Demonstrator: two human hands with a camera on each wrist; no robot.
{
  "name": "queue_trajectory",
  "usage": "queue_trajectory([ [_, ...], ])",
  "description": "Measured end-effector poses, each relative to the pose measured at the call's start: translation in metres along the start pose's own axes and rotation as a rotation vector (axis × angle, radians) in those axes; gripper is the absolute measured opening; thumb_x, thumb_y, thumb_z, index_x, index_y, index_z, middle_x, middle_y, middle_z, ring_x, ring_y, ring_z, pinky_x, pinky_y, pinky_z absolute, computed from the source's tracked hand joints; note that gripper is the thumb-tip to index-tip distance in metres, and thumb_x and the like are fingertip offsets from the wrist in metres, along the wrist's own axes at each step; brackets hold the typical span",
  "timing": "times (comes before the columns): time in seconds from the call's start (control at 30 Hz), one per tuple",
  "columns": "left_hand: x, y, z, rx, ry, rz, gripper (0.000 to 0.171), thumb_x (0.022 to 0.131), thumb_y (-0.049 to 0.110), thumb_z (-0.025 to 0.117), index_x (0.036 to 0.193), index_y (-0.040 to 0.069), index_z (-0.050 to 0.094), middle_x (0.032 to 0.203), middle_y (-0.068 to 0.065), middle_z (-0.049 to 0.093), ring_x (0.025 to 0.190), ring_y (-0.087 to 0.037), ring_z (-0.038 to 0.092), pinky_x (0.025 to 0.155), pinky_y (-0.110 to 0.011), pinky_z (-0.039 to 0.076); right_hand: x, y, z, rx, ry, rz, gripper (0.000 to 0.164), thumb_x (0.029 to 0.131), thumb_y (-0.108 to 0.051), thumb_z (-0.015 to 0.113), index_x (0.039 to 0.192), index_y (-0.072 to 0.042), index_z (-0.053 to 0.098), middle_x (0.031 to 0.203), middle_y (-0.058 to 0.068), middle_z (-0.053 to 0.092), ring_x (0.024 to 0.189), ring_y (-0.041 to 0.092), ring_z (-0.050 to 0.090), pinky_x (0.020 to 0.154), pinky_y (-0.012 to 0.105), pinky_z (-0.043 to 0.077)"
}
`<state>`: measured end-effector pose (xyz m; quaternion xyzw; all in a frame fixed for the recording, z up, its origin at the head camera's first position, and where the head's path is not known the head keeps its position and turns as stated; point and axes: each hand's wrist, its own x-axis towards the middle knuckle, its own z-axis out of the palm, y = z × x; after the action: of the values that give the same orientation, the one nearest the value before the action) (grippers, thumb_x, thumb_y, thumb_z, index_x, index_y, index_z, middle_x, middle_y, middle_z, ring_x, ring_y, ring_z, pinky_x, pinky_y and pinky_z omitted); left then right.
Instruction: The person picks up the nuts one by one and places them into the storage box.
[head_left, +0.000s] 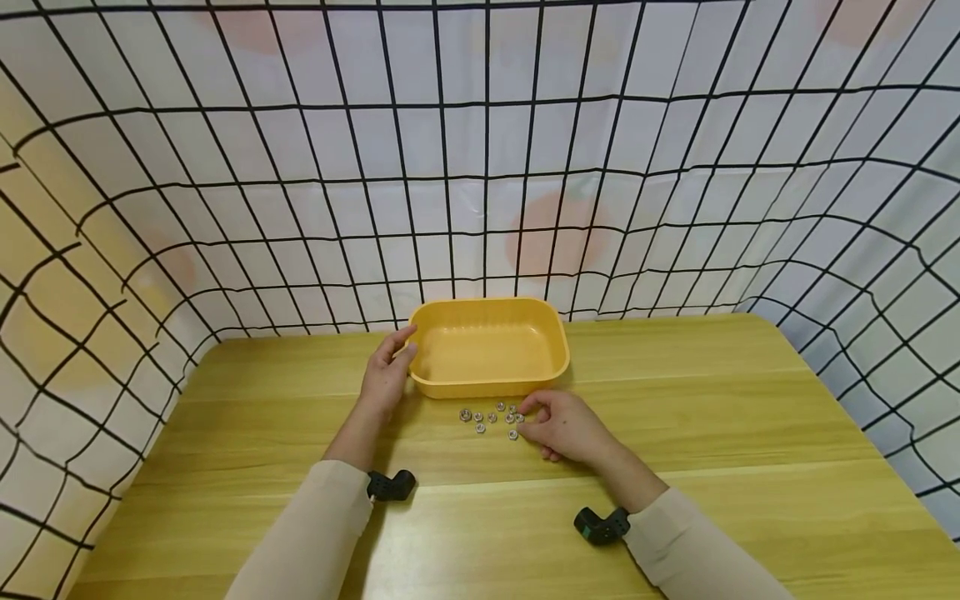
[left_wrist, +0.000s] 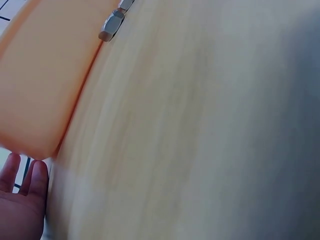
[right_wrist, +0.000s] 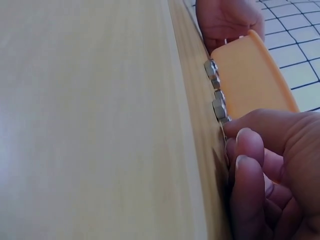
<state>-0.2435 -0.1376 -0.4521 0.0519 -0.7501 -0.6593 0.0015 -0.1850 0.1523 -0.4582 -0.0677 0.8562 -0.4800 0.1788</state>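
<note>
A yellow plastic basin stands at the back of the table. My left hand is at its left end, straight fingertips touching the wall by the rim; the left wrist view shows the fingers against the basin's end. Several small metal hex nuts lie loosely grouped in front of the basin. My right hand is at the group's right side, thumb and index finger pinching a nut low over the wood. In the right wrist view its other fingers are curled, and more nuts line up beyond the thumb.
The wooden table runs out to both sides. A black wire grid with pale sheeting behind it encloses the back and sides, close behind the basin. Each wrist bears a black camera.
</note>
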Motion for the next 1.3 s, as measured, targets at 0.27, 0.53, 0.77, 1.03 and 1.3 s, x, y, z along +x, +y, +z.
queue_trajectory([
  [0.27, -0.002, -0.004, 0.002, -0.068, 0.021, 0.012, 0.040, 0.106, 0.022, 0.053, 0.146, 0.018, 0.056, 0.159, -0.009, 0.041, 0.152, -0.026, 0.032, 0.121, -0.049, 0.035, -0.001, 0.000, 0.003, -0.022, 0.030, -0.022, 0.013, 0.092, -0.018, 0.076, 0.102, -0.013, 0.068, 0.068, 0.002, 0.058, 0.044, 0.013, 0.054, 0.043, 0.025, 0.047],
  [0.53, -0.004, -0.007, 0.002, -0.075, 0.031, 0.023, 0.040, 0.107, 0.024, 0.054, 0.146, 0.018, 0.057, 0.160, -0.005, 0.042, 0.150, -0.026, 0.033, 0.122, -0.047, 0.033, -0.001, -0.002, 0.004, -0.053, 0.053, -0.037, 0.011, 0.092, -0.017, 0.075, 0.099, -0.012, 0.068, 0.069, 0.002, 0.060, 0.045, 0.013, 0.055, 0.044, 0.026, 0.048],
  [0.77, -0.005, -0.009, 0.002, -0.074, 0.033, 0.043, 0.041, 0.106, 0.025, 0.055, 0.146, 0.017, 0.057, 0.160, -0.006, 0.042, 0.148, -0.027, 0.035, 0.120, -0.046, 0.033, -0.001, -0.001, 0.004, -0.045, 0.053, -0.050, 0.012, 0.092, -0.017, 0.075, 0.098, -0.010, 0.068, 0.070, 0.002, 0.061, 0.047, 0.013, 0.056, 0.045, 0.027, 0.050],
  [1.03, -0.006, -0.009, 0.004, -0.083, 0.052, 0.054, 0.040, 0.106, 0.023, 0.056, 0.145, 0.014, 0.057, 0.159, -0.007, 0.044, 0.146, -0.027, 0.038, 0.120, -0.045, 0.034, -0.004, -0.002, 0.001, -0.002, 0.036, -0.073, 0.012, 0.092, -0.016, 0.075, 0.098, -0.008, 0.067, 0.072, 0.002, 0.064, 0.053, 0.014, 0.059, 0.047, 0.027, 0.052],
  [1.3, -0.006, -0.011, 0.003, -0.076, 0.059, 0.062, 0.040, 0.105, 0.022, 0.057, 0.145, 0.013, 0.057, 0.158, -0.007, 0.045, 0.145, -0.028, 0.039, 0.120, -0.045, 0.034, -0.006, -0.008, 0.000, 0.061, 0.026, -0.088, 0.015, 0.091, -0.013, 0.075, 0.101, -0.006, 0.067, 0.078, 0.004, 0.066, 0.059, 0.016, 0.063, 0.050, 0.026, 0.052],
])
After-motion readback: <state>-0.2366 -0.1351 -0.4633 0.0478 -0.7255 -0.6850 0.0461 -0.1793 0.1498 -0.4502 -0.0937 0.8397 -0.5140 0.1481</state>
